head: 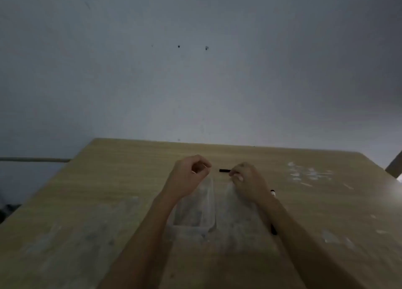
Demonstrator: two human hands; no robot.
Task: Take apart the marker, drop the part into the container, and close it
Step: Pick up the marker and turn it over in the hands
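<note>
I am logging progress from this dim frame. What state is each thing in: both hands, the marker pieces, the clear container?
left hand: fingers curled above the table, grip contents too blurred to tell.
right hand: pinched on the black piece.
black piece: short, level, sticking out of the right hand.
marker body: lying on the table, partly hidden under the right forearm.
clear container: on the table between the forearms; open or closed unclear.

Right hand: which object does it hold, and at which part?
The right hand pinches a small black marker part at its right end. The left hand seems empty.
</note>
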